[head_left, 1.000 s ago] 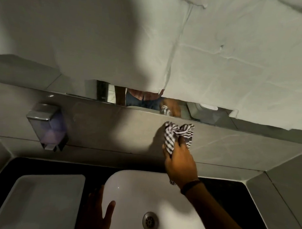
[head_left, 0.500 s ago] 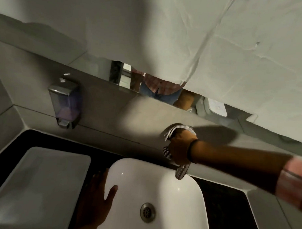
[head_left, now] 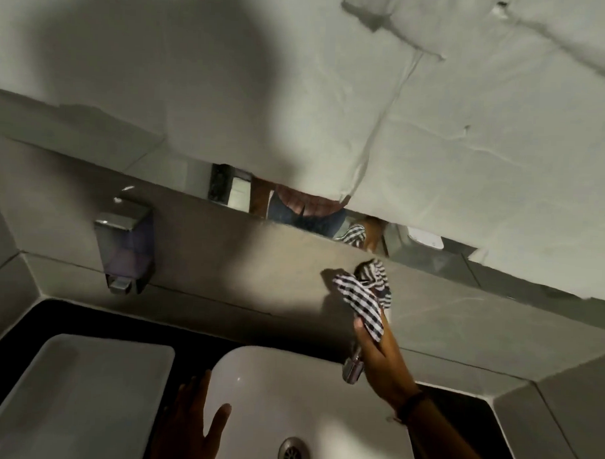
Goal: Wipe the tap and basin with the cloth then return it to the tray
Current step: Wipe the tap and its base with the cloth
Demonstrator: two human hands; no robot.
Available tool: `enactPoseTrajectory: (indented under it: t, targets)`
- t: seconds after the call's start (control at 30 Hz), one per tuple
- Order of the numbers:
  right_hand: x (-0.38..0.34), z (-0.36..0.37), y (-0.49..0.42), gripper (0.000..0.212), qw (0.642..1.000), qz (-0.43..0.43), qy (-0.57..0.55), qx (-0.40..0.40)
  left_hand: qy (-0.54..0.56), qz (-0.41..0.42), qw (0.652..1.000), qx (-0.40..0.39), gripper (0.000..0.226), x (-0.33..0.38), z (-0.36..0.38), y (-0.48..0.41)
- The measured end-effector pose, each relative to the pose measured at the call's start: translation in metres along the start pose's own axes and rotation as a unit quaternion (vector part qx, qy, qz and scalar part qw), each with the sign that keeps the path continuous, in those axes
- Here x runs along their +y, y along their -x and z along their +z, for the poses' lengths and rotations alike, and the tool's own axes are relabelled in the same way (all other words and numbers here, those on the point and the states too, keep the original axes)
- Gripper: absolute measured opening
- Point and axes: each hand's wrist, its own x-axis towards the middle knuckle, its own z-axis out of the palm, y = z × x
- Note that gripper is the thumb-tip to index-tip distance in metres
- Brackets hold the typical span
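Observation:
A black-and-white checked cloth [head_left: 364, 296] is bunched over the top of the chrome tap [head_left: 353, 368], whose spout tip sticks out above the back rim of the white basin [head_left: 255, 375]. My right hand [head_left: 380, 362] grips the cloth against the tap, fingers wrapped round it. My left hand [head_left: 193, 424] rests flat and open on the basin's left rim. The pale tray [head_left: 82, 393] sits on the black counter left of the basin with nothing in it. The tap's body is hidden under cloth and hand.
A chrome soap dispenser [head_left: 125, 247] hangs on the grey tiled wall at the left. A mirror strip [head_left: 295, 208] runs above the tiles, mostly covered by white sheeting. The basin drain [head_left: 294, 454] is at the bottom. The black counter [head_left: 459, 413] surrounds the basin.
My right hand has shifted from gripping the tap's top sideways to holding lower along it, with the cloth now bunched above the hand. The left hand stays on the basin rim.

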Motion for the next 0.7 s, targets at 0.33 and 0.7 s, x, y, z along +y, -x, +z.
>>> enactPoseTrajectory:
  t: [0.33, 0.7]
  targets:
    - [-0.005, -0.017, -0.032, 0.085, 0.668, 0.369, -0.646, -0.017, 0.005, -0.015, 1.000, 0.000, 0.109, 0.012, -0.005, -0.001]
    - [-0.004, -0.009, -0.038, 0.077, 0.751, 0.359, -0.554, 0.014, -0.003, -0.015, 1.000, 0.007, 0.085, 0.015, -0.006, 0.003]
